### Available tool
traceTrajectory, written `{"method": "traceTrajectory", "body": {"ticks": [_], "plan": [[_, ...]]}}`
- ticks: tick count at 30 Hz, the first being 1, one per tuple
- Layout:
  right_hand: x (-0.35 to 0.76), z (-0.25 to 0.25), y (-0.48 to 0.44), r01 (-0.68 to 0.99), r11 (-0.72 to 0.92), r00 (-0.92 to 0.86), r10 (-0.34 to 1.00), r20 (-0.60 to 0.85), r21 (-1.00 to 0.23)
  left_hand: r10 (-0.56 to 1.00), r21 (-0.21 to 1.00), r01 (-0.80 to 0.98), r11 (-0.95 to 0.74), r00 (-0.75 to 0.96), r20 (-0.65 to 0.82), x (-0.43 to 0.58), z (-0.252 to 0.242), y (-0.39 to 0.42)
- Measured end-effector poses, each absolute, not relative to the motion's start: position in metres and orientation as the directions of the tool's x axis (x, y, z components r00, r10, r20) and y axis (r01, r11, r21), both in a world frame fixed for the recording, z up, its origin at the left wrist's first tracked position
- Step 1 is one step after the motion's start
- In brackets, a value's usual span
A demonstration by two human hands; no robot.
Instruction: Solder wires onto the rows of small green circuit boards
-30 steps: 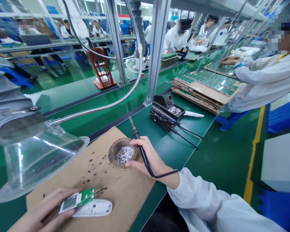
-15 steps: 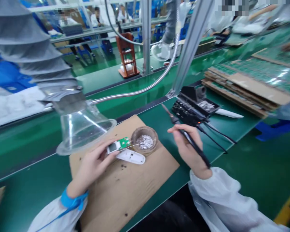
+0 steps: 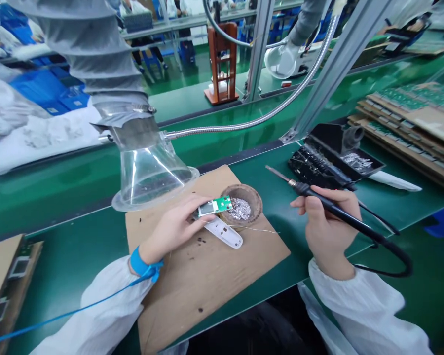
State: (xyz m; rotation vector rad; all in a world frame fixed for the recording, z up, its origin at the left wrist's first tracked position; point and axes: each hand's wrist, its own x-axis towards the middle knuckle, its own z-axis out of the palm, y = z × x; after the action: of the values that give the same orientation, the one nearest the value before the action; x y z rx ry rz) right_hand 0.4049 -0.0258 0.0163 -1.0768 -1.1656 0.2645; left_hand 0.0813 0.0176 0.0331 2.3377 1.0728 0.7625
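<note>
Along the green workbench, a cardboard tray of small parts lies at the far left. A blue cord runs from there up to a blue wrist strap on the person's left arm, just past the white sleeve.

Above the work hangs a see-through plastic funnel on a grey ribbed hose, its rim low over a brown cardboard sheet. On that sheet, the left hand holds a small green circuit board, with the fingers closed narrowly on it. The board sits over the near edge of a brown bowl filled with silvery solder scraps. Just below, a white plastic case lies beside the hand, and a thin wire trails right across the cardboard.

Further right, the right hand grips a black soldering iron like a pen, with the fingers wrapped around its handle. The metal tip points left, well above the bench and apart from the board.

Behind it stands a black soldering station, and stacked trays of green boards fill the right edge.
</note>
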Motion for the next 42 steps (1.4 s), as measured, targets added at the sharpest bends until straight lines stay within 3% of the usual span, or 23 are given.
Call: {"method": "traceTrajectory", "body": {"ticks": [11, 18, 29, 42], "plan": [[0.372, 0.007, -0.021, 0.179, 0.578, 0.325, 0.729, 0.602, -0.796, 0.803, 0.598, 0.566, -0.567, 0.541, 0.249, 0.083, 0.035, 0.02], [0.376, 0.005, -0.025, 0.187, 0.532, 0.33, 0.758, 0.563, -0.826, 0.788, 0.588, 0.549, -0.594, 0.547, 0.284, 0.084, 0.037, 0.02], [0.371, 0.004, -0.025, 0.142, 0.614, 0.234, 0.741, 0.629, -0.777, 0.768, 0.589, 0.517, -0.621, 0.553, 0.323, 0.085, 0.039, 0.021], [0.372, 0.007, -0.022, 0.136, 0.589, 0.303, 0.74, 0.6, -0.796, 0.771, 0.579, 0.537, -0.613, 0.566, 0.291, 0.084, 0.044, 0.021]]}}
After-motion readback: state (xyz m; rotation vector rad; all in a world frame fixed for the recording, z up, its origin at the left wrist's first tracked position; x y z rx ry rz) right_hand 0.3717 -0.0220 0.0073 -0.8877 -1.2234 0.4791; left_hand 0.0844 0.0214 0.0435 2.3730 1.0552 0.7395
